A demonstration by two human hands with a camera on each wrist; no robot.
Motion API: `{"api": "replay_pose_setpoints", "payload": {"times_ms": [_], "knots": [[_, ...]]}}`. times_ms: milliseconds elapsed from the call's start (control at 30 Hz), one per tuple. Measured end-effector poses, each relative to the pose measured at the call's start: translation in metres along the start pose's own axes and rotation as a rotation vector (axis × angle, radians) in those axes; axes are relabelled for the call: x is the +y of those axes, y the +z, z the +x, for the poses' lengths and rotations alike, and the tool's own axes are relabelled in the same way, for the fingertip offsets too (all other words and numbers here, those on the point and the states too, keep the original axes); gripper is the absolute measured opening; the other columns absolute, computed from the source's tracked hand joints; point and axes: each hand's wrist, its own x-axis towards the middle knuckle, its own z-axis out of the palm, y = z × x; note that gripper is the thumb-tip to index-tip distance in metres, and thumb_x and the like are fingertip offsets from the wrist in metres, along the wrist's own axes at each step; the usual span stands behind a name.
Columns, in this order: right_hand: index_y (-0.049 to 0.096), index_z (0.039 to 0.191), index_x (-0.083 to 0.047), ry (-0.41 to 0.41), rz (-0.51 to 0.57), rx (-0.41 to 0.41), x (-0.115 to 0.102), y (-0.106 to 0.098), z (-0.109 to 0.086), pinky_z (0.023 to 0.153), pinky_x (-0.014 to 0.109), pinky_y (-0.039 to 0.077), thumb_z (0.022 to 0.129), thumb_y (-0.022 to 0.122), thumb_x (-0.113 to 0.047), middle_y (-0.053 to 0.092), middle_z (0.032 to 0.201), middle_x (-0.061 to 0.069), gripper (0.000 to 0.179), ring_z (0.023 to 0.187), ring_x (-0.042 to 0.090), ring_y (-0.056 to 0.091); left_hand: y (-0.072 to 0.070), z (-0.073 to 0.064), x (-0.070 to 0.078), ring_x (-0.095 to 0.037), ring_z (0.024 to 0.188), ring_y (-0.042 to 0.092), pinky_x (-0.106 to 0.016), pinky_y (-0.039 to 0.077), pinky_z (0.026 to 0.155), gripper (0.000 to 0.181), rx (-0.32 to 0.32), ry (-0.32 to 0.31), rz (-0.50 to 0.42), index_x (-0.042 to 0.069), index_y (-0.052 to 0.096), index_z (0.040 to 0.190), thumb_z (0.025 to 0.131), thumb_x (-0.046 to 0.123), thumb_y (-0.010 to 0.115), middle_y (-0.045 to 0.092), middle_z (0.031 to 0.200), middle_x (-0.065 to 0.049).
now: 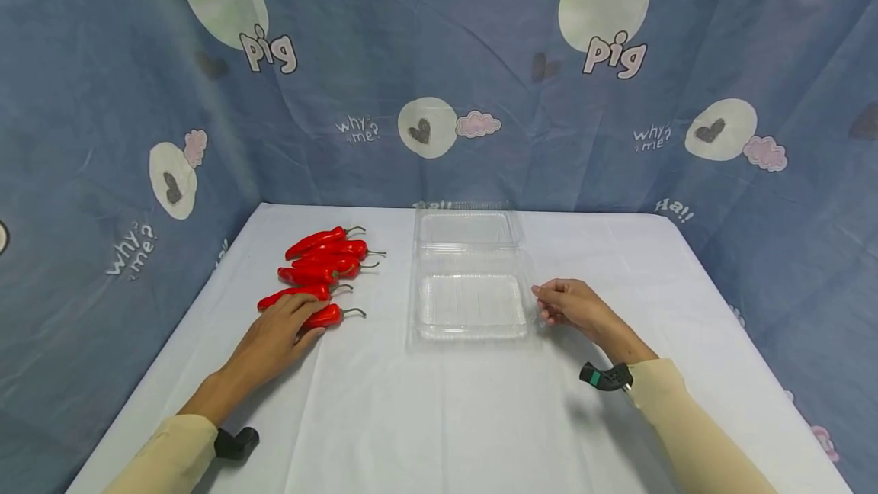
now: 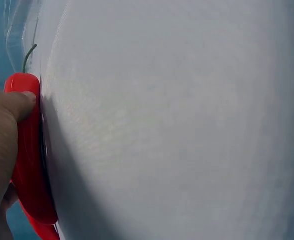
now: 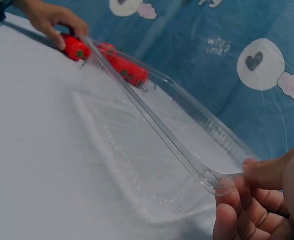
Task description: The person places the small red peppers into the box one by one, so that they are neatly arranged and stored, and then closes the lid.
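My left hand (image 1: 274,335) lies over the nearest red chili pepper (image 1: 329,316), gripping it; in the left wrist view the thumb presses along this pepper (image 2: 29,165), whose thin green stem points up. Several more red chili peppers (image 1: 318,241) lie just beyond, stems toward the right. At the table's middle sits a clear plastic clamshell container (image 1: 473,335), its lid folded open toward the back. With thumb and fingers, my right hand (image 1: 572,303) pinches the container's right edge. The right wrist view shows this clear rim (image 3: 151,117) between thumb and fingers.
A white cloth covers the table (image 1: 384,418). Behind and at the sides hangs a blue printed curtain (image 1: 453,36). Dark wrist straps (image 1: 607,377) sit at both cuffs.
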Motion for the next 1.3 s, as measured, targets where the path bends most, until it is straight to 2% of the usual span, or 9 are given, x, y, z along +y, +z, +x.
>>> {"api": "replay_pose_setpoints", "payload": {"times_ms": [300,600,800,1000,1300], "knots": [[0.058,0.107,0.003,-0.002,-0.009,0.003,-0.001,0.001,0.0,0.062,0.028,0.053,0.102,0.062,-0.026,0.061,0.081,0.001,0.03,0.066,0.01,0.059,-0.005,0.001,0.002,-0.034,0.126,0.051,-0.058,0.052,0.095,0.068,-0.049,-0.036,-0.013,0.012,0.06,0.138,0.079,0.031,0.087,0.058,0.136,-0.013],[0.058,0.106,0.003,-0.009,-0.004,0.001,-0.001,-0.001,-0.001,0.062,0.028,0.053,0.102,0.062,-0.027,0.061,0.08,0.001,0.03,0.066,0.01,0.059,-0.019,0.015,0.015,-0.03,0.126,0.05,-0.055,0.055,0.092,0.064,-0.027,-0.036,-0.105,0.015,0.059,0.138,0.081,0.026,0.086,0.059,0.135,-0.008],[0.057,0.109,0.006,-0.003,-0.009,0.008,0.0,0.0,0.0,0.062,0.027,0.053,0.102,0.062,-0.026,0.061,0.082,0.004,0.034,0.066,0.011,0.059,-0.027,0.026,0.033,-0.028,0.13,0.048,-0.053,0.055,0.092,0.065,-0.029,-0.009,-0.177,0.017,0.057,0.141,0.082,0.02,0.085,0.056,0.138,-0.007],[0.056,0.113,0.009,0.008,-0.013,0.022,0.0,0.001,0.001,0.063,0.027,0.053,0.102,0.062,-0.026,0.061,0.082,0.003,0.037,0.066,0.011,0.059,-0.031,0.045,0.052,-0.024,0.127,0.051,-0.05,0.054,0.096,0.059,-0.007,0.051,-0.197,0.018,0.059,0.138,0.085,0.026,0.083,0.058,0.135,-0.003],[0.055,0.112,0.009,-0.006,-0.01,0.01,0.001,-0.001,0.001,0.062,0.027,0.052,0.102,0.061,-0.025,0.061,0.081,0.003,0.036,0.066,0.011,0.058,-0.037,0.072,0.082,-0.02,0.129,0.05,-0.045,0.052,0.1,0.054,-0.032,0.089,-0.215,0.024,0.059,0.139,0.089,0.036,0.077,0.058,0.136,0.002]]}}
